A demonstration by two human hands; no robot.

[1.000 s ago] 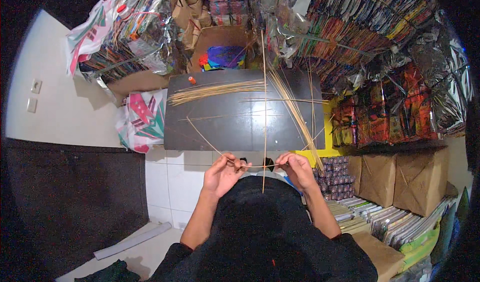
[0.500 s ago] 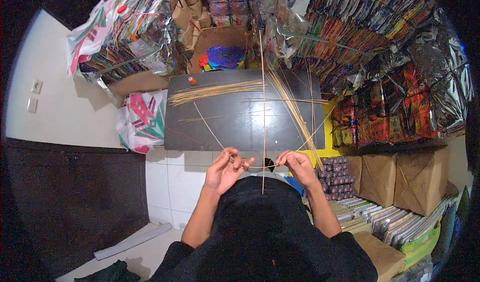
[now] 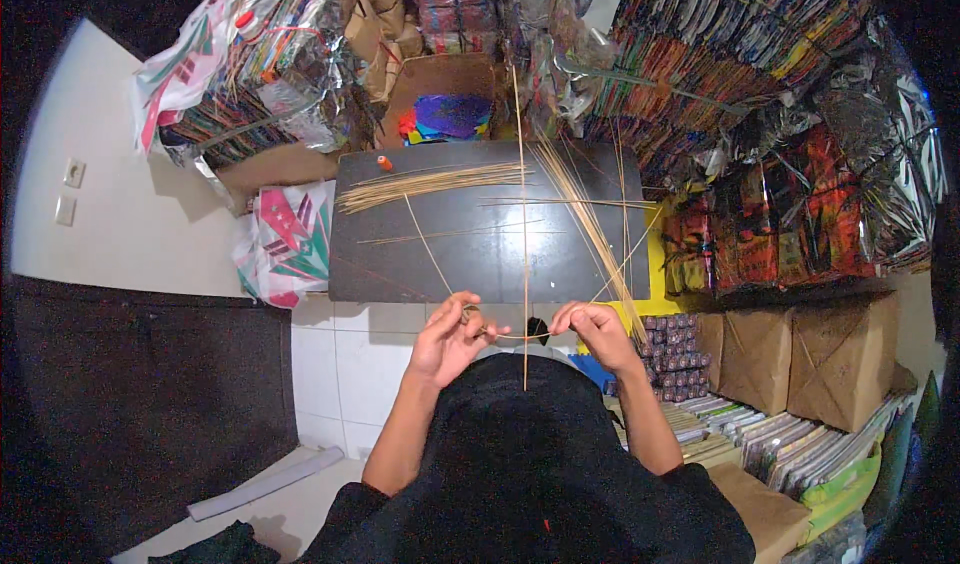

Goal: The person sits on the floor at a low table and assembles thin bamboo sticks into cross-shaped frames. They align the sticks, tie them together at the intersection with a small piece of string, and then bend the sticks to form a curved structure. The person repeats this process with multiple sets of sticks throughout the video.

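Nearest me, my left hand and right hand each pinch shut on a short horizontal thin bamboo stick where it crosses one long upright bamboo stick. I judge I'm binding that cross; next needs steady tension. Beyond, two loose stick bundles lie on the dark board.
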